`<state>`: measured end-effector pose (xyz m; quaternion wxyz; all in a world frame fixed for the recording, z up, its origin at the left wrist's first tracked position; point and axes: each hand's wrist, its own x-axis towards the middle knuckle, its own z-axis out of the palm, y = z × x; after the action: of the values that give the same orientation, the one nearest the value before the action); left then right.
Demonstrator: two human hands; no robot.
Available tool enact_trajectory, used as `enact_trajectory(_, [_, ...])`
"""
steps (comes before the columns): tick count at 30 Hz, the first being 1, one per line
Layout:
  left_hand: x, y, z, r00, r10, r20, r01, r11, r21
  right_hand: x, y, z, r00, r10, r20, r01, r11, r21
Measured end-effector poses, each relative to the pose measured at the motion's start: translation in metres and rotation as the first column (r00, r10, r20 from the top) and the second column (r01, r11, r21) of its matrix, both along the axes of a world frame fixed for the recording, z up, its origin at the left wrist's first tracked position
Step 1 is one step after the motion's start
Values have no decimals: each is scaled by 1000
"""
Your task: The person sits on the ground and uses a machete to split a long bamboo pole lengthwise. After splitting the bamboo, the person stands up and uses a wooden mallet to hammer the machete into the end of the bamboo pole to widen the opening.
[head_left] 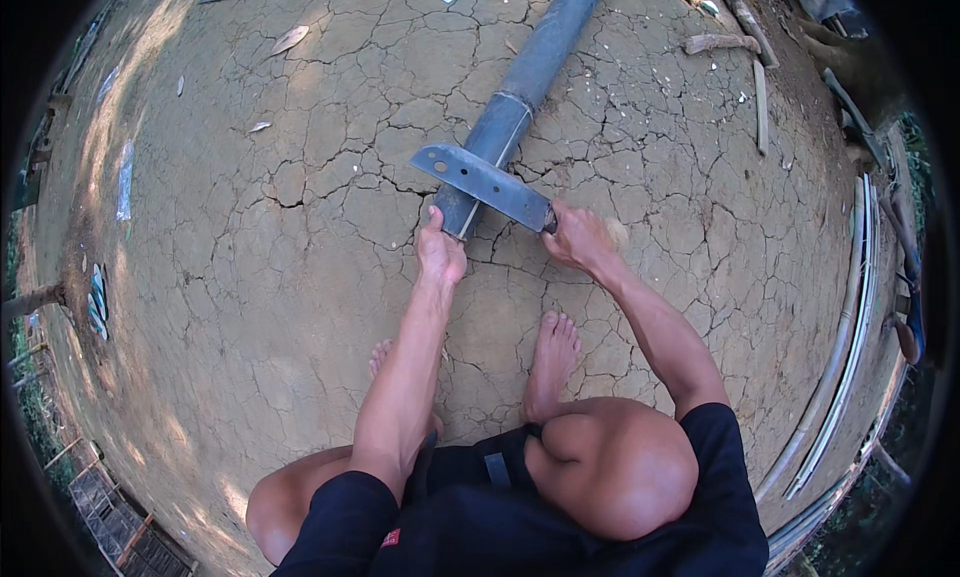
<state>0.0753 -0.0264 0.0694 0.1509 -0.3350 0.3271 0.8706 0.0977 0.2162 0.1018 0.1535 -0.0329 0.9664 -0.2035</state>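
Observation:
Across the dark bamboo pole [550, 52] lies the broad grey blade of a machete [482, 180] with several holes in it. My right hand [583, 241] is closed round its handle, to the right of the pole. My left hand [441, 250] grips the pole's near end, thumb up along its left side; its other fingers are mostly hidden underneath. A pale line runs lengthwise down the pole from a ring-like joint to the near end. The blade appears to rest on the pole between that joint and my left hand.
Cracked bare earth [280, 307] surrounds my bare feet [552, 362]. Long pale poles [850, 347] lie at the right, with wood pieces [722, 43] at the upper right. A sandal [98, 302] and a clear plastic piece [125, 182] lie at the left.

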Motion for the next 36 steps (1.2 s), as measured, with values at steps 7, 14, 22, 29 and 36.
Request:
enact_trajectory(7, [7,0,4,997,-27,66,31,998,-60,-90,49,18,947,-321,-3,321,947,15])
enact_trajectory(14, [12,-4,12,988,-15,152,33,993,-114,-66,43,10,965,-254,-70,256,967,16])
enact_trajectory(22, [3,-9,12,968,3,253,27,993,-115,-74,63,1,992,-96,-85,102,992,71])
enact_trajectory(29, [7,-14,17,936,19,352,5,998,-69,-63,57,6,997,59,-56,-52,991,121])
enact_trajectory(36, [33,-18,6,973,159,167,-142,983,-113,-57,46,23,967,255,7,-252,951,178])
